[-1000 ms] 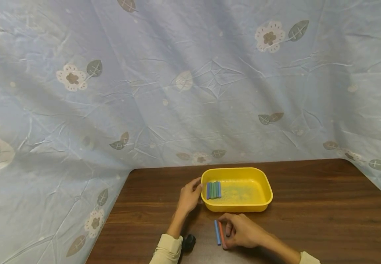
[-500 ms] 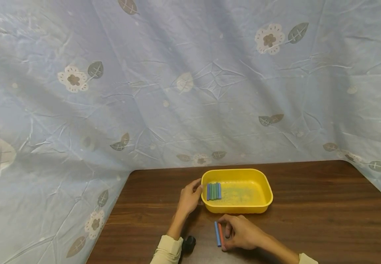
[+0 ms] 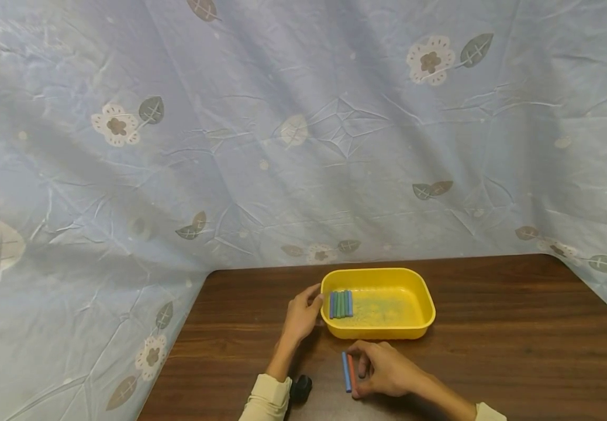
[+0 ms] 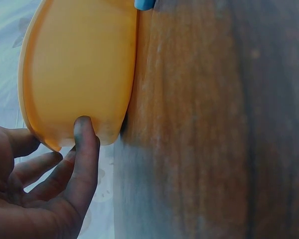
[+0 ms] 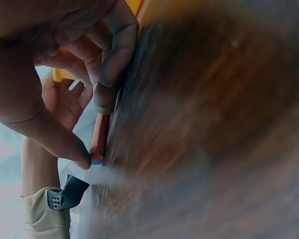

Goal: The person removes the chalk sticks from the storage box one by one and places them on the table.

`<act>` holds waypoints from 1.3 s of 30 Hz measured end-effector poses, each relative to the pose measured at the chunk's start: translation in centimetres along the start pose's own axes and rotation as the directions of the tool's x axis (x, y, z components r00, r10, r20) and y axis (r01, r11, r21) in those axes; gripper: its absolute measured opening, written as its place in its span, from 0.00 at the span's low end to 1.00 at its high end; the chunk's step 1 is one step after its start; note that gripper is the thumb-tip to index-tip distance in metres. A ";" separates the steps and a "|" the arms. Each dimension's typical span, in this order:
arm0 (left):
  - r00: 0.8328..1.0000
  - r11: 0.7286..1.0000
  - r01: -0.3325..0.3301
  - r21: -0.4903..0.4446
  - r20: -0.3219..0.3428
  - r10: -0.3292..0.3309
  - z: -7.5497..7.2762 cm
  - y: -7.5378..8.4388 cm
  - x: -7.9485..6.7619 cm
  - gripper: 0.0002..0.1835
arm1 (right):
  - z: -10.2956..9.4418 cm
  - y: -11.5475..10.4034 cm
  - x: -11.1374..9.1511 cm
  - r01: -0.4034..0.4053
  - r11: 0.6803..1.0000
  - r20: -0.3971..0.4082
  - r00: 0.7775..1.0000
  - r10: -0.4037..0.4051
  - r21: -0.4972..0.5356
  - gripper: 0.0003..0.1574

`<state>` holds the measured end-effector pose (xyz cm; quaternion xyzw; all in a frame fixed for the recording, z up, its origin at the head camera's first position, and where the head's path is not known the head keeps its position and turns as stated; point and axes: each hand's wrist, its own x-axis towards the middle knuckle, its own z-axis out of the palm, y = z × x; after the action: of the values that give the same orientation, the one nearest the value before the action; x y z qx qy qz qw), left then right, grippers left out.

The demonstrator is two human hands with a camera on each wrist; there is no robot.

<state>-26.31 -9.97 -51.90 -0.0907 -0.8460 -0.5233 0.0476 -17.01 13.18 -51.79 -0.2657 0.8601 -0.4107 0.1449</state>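
Observation:
My left hand [image 3: 300,316] touches the left end of a yellow plastic tub [image 3: 379,332], its fingers resting on the outer wall near the rim. Inside that tub, along its left end, several purple, green and blue chalk sticks [image 3: 341,304] lie side by side. In front of it, my right hand [image 3: 386,369] pinches a red chalk stick [image 3: 352,373] by its two ends, thumb at the near end, fingers at the far end. Directly to its left a blue chalk stick [image 3: 347,372] lies on the table. In the right wrist view the fingers hide much of the red chalk [image 5: 99,137].
The brown wooden table [image 3: 503,339] ends at a grey-blue patterned cloth [image 3: 293,204] behind and at the sides. A black device [image 3: 300,389] sits at my left wrist. Chalk dust marks the tub's floor.
The red chalk stick has shifted slightly left and now lies close against the blue one, my right hand with it. The left hand and the tub have not moved.

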 end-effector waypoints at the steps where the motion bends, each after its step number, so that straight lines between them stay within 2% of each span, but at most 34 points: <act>1: 1.000 1.000 0.002 -0.002 0.002 -0.002 0.0 0.0 0.0 0.23 | -0.1 0.0 0.0 0.005 1.000 0.000 1.000 -0.005 0.006 0.44; 10: 1.000 1.000 0.012 -0.004 0.011 -0.012 -0.1 0.2 0.1 0.24 | -1.1 -0.4 0.0 0.000 0.998 0.006 1.000 0.000 0.065 0.42; 19: 1.000 1.000 0.015 0.013 0.012 -0.016 -0.2 0.4 0.1 0.24 | -2.4 -1.5 -0.2 0.049 0.995 -0.020 0.999 -0.047 0.085 0.43; 27: 1.000 1.000 0.021 0.004 0.019 -0.021 -0.2 0.4 0.0 0.24 | -4.0 -2.0 0.0 0.082 0.991 -0.040 0.996 -0.078 0.102 0.39; 34: 0.999 0.999 0.023 -0.040 0.028 -0.022 -0.2 0.4 0.0 0.24 | -5.2 -2.2 0.4 0.089 0.994 -0.113 0.990 -0.082 0.057 0.40; 39: 1.000 1.000 0.016 -0.012 0.016 -0.015 -0.2 0.5 -0.1 0.23 | -5.7 -2.1 1.0 0.106 0.994 -0.164 0.981 -0.100 0.027 0.40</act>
<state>-26.16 -9.90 -51.42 -0.0885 -0.8438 -0.5280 0.0364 -19.81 15.08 -46.59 -0.2728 0.8468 -0.4530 0.0577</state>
